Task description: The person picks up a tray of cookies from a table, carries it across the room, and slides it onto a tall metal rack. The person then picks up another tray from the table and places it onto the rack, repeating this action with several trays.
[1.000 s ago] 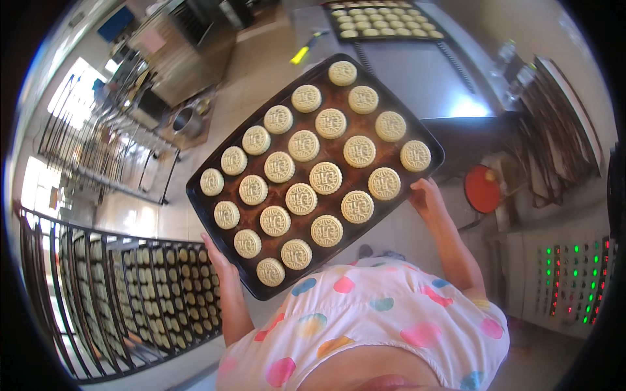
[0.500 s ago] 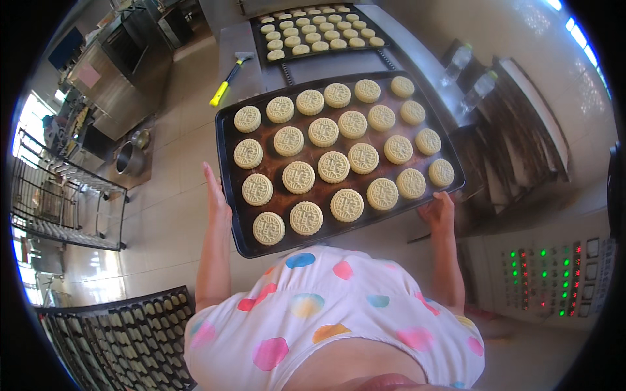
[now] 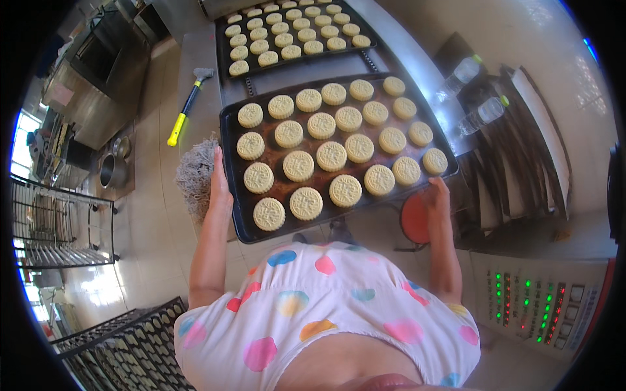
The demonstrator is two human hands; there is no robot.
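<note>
Between my two hands is a dark baking tray [image 3: 291,178] bearing rows of pale round pressed cakes [image 3: 332,156] with stamped tops. My left hand [image 3: 221,186] grips the tray's left side, its fingers pointing up along the rim. At the near right corner my right hand [image 3: 438,195] holds the edge, its fingers partly hidden beneath. The tray's far edge reaches over the near end of a metal conveyor [image 3: 297,73]; whether it rests there I cannot tell. Farther along the conveyor lies a second tray [image 3: 250,67] with similar cakes.
A yellow-handled scraper [image 3: 187,107] lies on the metal ledge at left. Below it stands a grey mop head [image 3: 197,174]. Two bottles [image 3: 484,115] are at right, above a control panel [image 3: 531,303] with lit lamps. A red stool [image 3: 415,218] and racks [image 3: 62,225] stand nearby.
My view has shifted closer to the conveyor with the tray still in both hands. The mop head and red stool have come into sight. The far tray appears nearer.
</note>
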